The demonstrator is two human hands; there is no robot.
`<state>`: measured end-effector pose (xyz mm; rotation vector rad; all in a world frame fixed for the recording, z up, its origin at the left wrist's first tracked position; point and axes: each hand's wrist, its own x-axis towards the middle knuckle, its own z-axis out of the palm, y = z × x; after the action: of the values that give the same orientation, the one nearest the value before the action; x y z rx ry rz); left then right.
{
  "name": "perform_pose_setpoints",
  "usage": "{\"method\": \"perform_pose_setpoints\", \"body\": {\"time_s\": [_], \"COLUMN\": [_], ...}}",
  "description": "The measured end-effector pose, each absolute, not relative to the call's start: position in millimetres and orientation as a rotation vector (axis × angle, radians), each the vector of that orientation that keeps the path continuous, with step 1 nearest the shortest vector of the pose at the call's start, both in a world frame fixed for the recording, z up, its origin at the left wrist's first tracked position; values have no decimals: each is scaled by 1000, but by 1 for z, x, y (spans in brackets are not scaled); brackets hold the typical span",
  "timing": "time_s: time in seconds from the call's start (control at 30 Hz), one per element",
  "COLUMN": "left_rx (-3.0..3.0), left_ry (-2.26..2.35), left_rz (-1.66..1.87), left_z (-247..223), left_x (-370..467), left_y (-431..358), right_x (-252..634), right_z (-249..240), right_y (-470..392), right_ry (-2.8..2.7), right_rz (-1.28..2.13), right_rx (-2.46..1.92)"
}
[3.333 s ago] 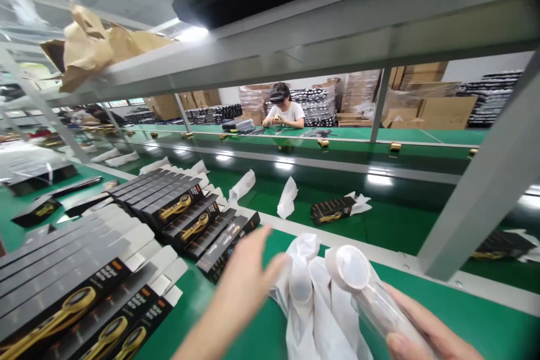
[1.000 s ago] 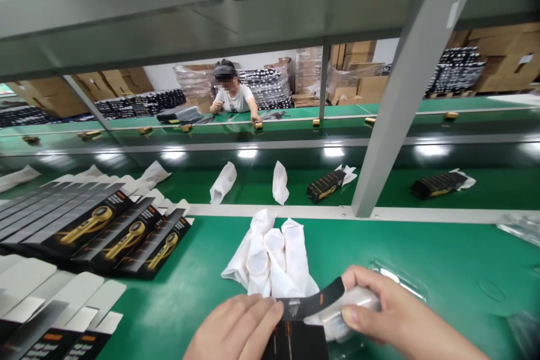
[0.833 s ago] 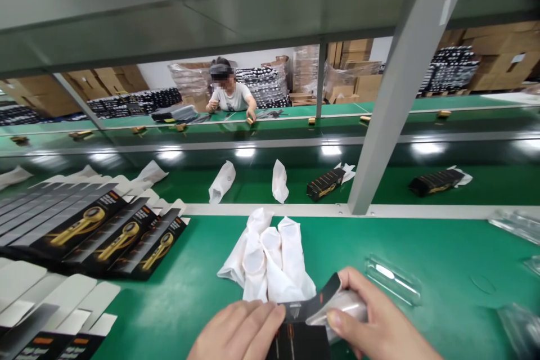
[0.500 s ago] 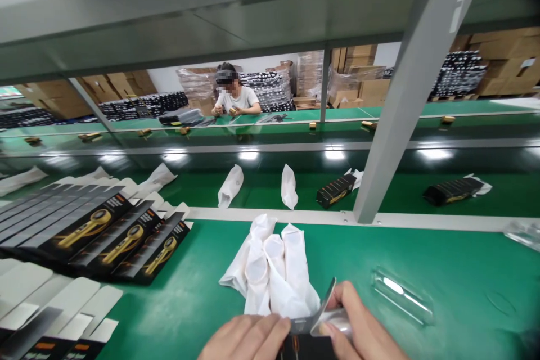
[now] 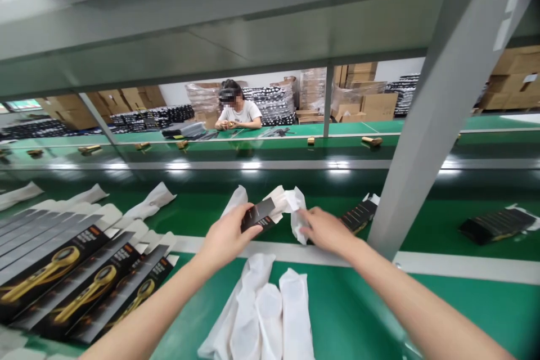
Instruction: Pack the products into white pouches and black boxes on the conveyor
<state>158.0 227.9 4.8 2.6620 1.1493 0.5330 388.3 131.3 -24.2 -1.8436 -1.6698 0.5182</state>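
Observation:
Out over the belt, my left hand (image 5: 231,232) is closed around a black printed carton (image 5: 258,215), its pale flaps open toward the right. Beside it my right hand (image 5: 327,228) has its fingertips closed at the side of a white wrapped item (image 5: 298,215), which hangs over or rests on the belt; motion blurs the fingers. Below my wrists lie several white wrapped items (image 5: 270,315) in a bunch on the green table. Another white wrapped item (image 5: 237,198) shows partly behind my left hand.
At left are rows of flat black cartons (image 5: 54,264) picturing a gold device. More black cartons (image 5: 498,224) ride the green belt (image 5: 202,211) at right. A grey post (image 5: 417,118) rises beside my right arm. Across the line sits a person (image 5: 240,109).
Both hands have moved forward from the table's near edge to the belt. The left one has brought the carton along; the right has reached the white wrapped item. The view has tilted up.

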Motion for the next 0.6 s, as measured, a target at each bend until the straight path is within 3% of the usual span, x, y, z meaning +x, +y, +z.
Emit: {"method": "perform_pose_setpoints", "body": {"time_s": [0.13, 0.27, 0.47, 0.6], "left_rx": [2638, 2506, 2024, 1155], "left_ry": [1073, 998, 857, 815], "left_rz": [448, 450, 404, 346], "left_z": [-30, -35, 6, 21], "left_x": [192, 211, 218, 203], "left_y": [271, 271, 175, 111], "right_x": [379, 394, 357, 295], "right_z": [-67, -56, 2, -7], "right_y": [159, 141, 65, -6], "right_ry": [-1711, -1545, -1601, -1678], "right_rz": [373, 290, 213, 271], "right_rx": [-1981, -2072, -1966, -1919]}}
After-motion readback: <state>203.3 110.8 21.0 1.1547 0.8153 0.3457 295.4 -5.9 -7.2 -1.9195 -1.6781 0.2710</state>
